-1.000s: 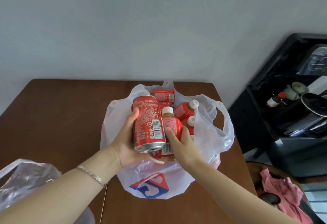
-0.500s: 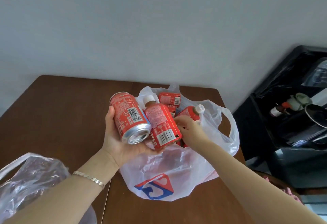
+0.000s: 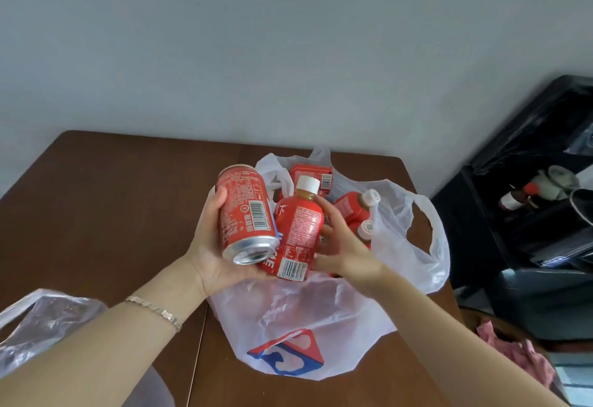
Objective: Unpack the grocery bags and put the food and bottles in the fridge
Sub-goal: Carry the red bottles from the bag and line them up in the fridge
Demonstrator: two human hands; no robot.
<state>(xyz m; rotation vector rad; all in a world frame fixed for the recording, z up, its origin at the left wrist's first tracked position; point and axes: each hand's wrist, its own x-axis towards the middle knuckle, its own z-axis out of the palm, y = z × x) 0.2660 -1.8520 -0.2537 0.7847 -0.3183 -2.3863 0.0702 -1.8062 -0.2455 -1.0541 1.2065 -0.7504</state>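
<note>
Red can point(image 3: 247, 217) sits in our left hand point(image 3: 210, 247), thumb curled round its left side and the shiny base tipped toward us. Squeezed in right beside it, touching, is a red bottle point(image 3: 296, 236) with a white cap, its bottom end resting on the same palm. So that hand's gripping the can and cradling the bottle at once, both held up over the bag. Our right hand point(image 3: 341, 247) is up against the bottle's right side, fingers mostly straight and just laid on the label, not wrapped round anything.

Under the hands is the white grocery bag point(image 3: 305, 316) with a blue and red logo point(image 3: 285, 355), mouth open. Inside we can see a red carton point(image 3: 313, 175) at the back and two more capped bottles point(image 3: 356, 206) lying on their sides, one just below the other.

It's all on a brown table point(image 3: 112, 207). Lower left there's a clear plastic bag point(image 3: 41, 326), crumpled, and a bracelet point(image 3: 154, 312) on our left wrist. Off to the right is a black shelf unit point(image 3: 529, 156) with some small stuff on it, too blurry to name, and a pink cloth point(image 3: 519, 353) down in the corner.
</note>
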